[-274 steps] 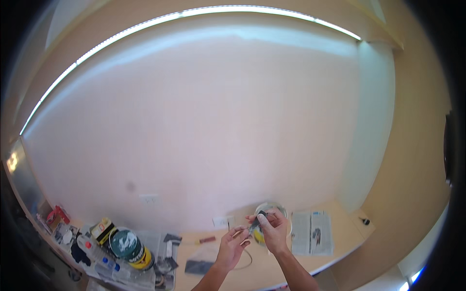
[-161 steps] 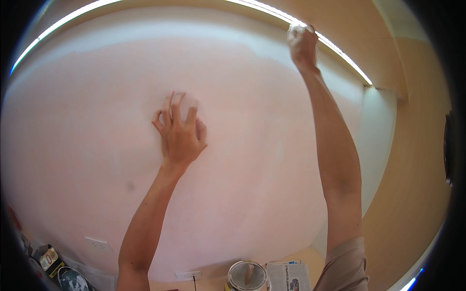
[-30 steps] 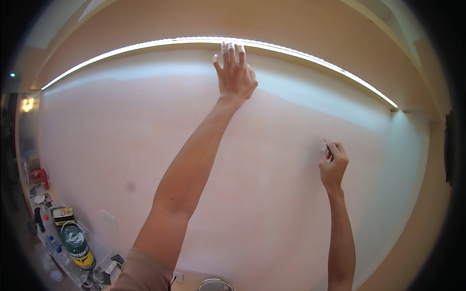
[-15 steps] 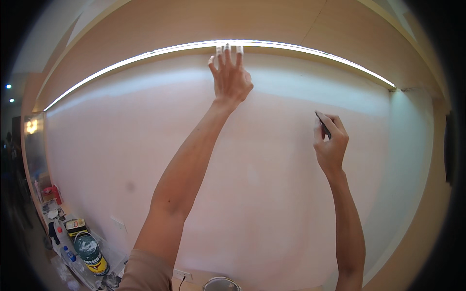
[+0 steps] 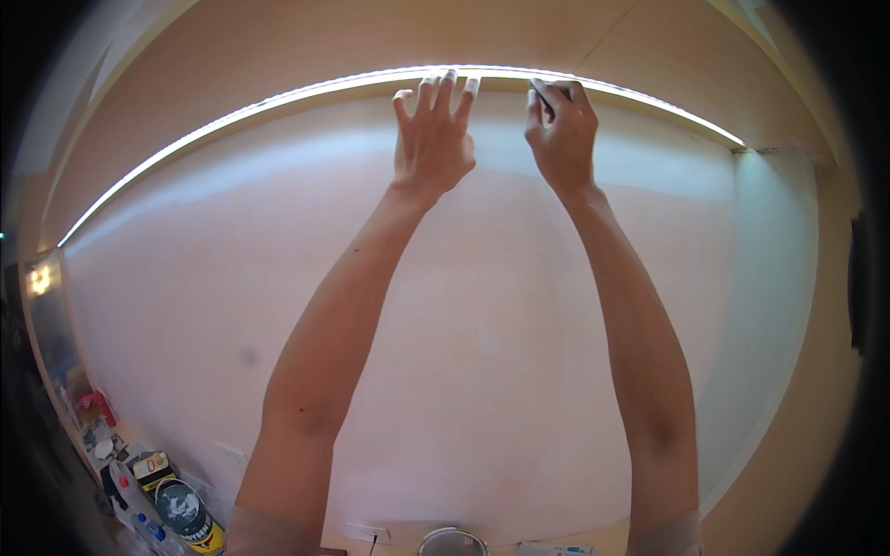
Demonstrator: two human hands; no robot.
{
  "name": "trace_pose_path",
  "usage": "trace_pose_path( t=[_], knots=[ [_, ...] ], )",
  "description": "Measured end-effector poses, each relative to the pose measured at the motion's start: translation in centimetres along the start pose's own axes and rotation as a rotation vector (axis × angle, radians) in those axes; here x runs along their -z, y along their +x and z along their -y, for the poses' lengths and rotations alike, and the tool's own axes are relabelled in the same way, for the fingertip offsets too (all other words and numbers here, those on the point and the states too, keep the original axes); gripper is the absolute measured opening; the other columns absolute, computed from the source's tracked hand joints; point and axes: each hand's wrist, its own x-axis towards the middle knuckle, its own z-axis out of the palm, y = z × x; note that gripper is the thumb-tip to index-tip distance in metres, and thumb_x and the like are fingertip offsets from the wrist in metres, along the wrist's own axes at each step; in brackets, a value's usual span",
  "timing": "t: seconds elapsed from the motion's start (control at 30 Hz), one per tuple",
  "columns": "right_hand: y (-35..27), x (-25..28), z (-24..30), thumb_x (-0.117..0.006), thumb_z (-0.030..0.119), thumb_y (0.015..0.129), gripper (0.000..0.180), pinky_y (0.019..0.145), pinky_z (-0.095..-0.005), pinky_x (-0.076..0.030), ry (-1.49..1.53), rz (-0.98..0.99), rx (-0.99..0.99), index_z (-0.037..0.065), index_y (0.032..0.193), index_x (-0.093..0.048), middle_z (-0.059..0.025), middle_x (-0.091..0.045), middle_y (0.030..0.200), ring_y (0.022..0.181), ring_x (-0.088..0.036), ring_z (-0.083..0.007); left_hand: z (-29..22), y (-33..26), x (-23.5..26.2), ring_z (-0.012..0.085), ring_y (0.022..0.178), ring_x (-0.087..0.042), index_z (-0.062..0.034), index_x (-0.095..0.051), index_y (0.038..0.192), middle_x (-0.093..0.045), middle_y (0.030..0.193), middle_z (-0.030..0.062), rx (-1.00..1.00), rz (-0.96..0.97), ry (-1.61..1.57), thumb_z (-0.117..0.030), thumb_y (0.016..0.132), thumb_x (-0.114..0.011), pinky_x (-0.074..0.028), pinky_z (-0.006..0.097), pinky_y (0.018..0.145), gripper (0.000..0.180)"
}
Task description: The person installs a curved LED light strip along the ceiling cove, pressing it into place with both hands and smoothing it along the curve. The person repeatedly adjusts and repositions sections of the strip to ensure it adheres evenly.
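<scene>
A lit LED strip [image 5: 306,93] runs in a long bright line along the underside of the wooden panel, above a pale wall. My left hand [image 5: 434,139] is raised to the strip's middle, fingers spread, their tips pressed up at the light. Just right of it, my right hand [image 5: 565,134] is closed on a small dark, thin object [image 5: 542,95], held between thumb and fingers close under the strip. Its kind does not show, since the fingers cover most of it.
At the lower left, a paint bucket [image 5: 185,514], a rectangular tin [image 5: 153,471] and several bottles crowd a ledge. A round container [image 5: 452,542] stands at the bottom middle beside a wall socket [image 5: 368,533]. A wooden panel [image 5: 445,32] spans overhead.
My right hand has moved up and left with the dark object, from the wall to the strip beside my left hand. My left hand stays at the strip. The view has shifted slightly.
</scene>
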Motion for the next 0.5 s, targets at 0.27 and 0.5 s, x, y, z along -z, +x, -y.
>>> trace_pose_path(
  t=[0.27,0.5],
  knots=[
    [-0.5,-3.9,1.3,-0.065,0.002,0.091,0.011,0.076,-0.0431,-0.056,-0.070,0.099,0.021,-0.006,0.098,-0.068,-0.0193,-0.058,0.106,0.089,-0.066,-0.0333,1.4,-0.6,0.5,0.0289,0.137,-0.040,-0.0144,-0.048,0.148,-0.045,0.146,0.0127,-0.011,0.048,-0.013,-0.009,0.078,-0.064,-0.032,0.056,0.107,0.073],
    [-0.6,-3.3,1.2,-0.066,0.002,0.093,0.009,0.074,-0.0434,-0.058,-0.159,0.050,0.020,-0.005,0.087,-0.065,-0.0202,-0.058,0.104,0.085,-0.066,-0.0355,0.3,-0.6,0.2,0.0307,0.137,-0.038,-0.0139,-0.049,0.147,-0.043,0.147,0.0131,0.019,0.015,-0.080,-0.006,0.077,-0.064,-0.032,0.058,0.106,0.072]
  ],
)
